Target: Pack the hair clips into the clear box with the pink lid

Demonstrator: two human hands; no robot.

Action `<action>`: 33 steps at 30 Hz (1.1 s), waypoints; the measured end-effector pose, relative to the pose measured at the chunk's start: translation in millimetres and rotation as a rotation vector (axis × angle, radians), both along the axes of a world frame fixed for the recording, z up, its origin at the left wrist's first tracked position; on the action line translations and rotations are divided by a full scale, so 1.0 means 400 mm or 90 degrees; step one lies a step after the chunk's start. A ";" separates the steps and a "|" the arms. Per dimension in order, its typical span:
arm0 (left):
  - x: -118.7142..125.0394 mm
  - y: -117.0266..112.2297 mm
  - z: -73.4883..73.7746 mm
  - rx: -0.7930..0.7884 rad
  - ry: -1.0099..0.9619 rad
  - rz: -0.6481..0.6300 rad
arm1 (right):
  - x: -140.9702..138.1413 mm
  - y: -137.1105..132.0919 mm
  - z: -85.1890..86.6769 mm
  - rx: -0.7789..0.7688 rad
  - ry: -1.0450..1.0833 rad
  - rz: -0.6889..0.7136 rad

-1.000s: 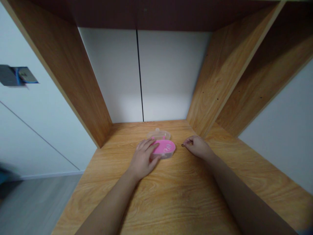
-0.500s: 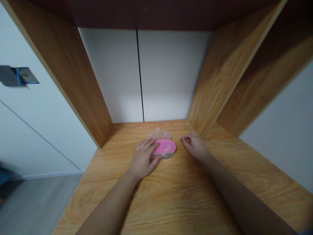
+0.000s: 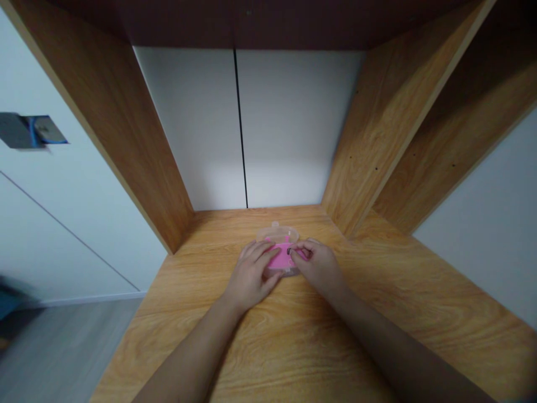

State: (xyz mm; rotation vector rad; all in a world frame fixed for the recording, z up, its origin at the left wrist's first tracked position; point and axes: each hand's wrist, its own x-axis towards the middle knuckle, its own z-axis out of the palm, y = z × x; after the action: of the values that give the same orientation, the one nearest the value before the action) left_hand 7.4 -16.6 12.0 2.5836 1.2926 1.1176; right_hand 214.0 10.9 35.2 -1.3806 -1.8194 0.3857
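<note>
A small rounded plastic case (image 3: 277, 258) with a pink top and a clear rim and far section lies on the wooden desk. My left hand (image 3: 251, 274) rests on its near left side, fingers spread over the pink surface. My right hand (image 3: 316, 266) is over the case's right side, its fingertips pinching a tiny dark ring-shaped item (image 3: 289, 251) just above the pink. The item is too small to name exactly. The hands hide much of the case.
The desk top (image 3: 293, 336) is light wood, boxed in by wooden side panels (image 3: 126, 140) and a dark upper shelf (image 3: 251, 25), with a white back panel (image 3: 293, 129) behind. A grey floor (image 3: 62, 347) lies beyond the desk's left edge.
My right hand has moved left from beside the case to over it, carrying the tiny dark item. The case has shifted slightly right. My left hand stays on it.
</note>
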 end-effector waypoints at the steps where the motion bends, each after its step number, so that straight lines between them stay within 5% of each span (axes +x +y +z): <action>1: 0.000 0.000 0.000 0.000 0.001 -0.002 | 0.002 0.000 0.000 0.000 -0.012 0.005; 19: 0.001 -0.001 0.009 -0.010 0.019 -0.001 | 0.036 0.029 -0.014 0.095 -0.093 0.029; 22: -0.001 -0.001 0.009 -0.010 0.016 -0.004 | 0.065 0.065 -0.037 0.075 -0.016 0.004; 27: 0.000 -0.007 0.013 0.004 0.000 0.009 | 0.073 0.111 -0.089 -0.174 0.309 0.090; 33: 0.000 -0.003 -0.005 -0.018 -0.083 0.086 | 0.049 0.110 -0.097 -0.189 0.452 0.162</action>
State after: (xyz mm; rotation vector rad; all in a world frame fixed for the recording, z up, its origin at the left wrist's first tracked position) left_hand 7.5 -17.9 9.9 2.3893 1.4582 1.2552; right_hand 233.6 55.0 -3.5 -1.0018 -1.3637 1.1562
